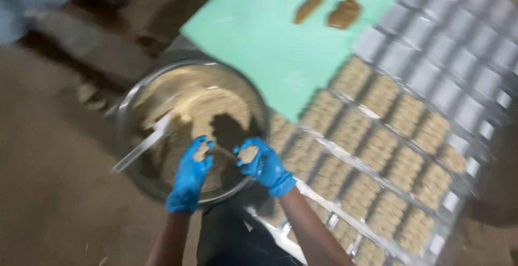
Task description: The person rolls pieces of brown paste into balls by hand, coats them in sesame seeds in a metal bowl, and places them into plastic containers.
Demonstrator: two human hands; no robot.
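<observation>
Both hands in blue gloves sit over the big round shiny metal bowl (141, 90), lower middle of the frame. Left hand (189, 177) has its fingers curled around a small lump of pale crumbly dough (202, 151), and right hand (265, 164) pinches another lump (247, 154) the same way. The bowl holds more of that crumbly mix, with a metal spoon (141, 146) leaning on its left side. To the right, a silver tray of rectangular moulds (475, 85), many packed with dough. Mint green mat (270, 39) up top carrying brown dough pieces (343, 13). Pretty blurry overall.
</observation>
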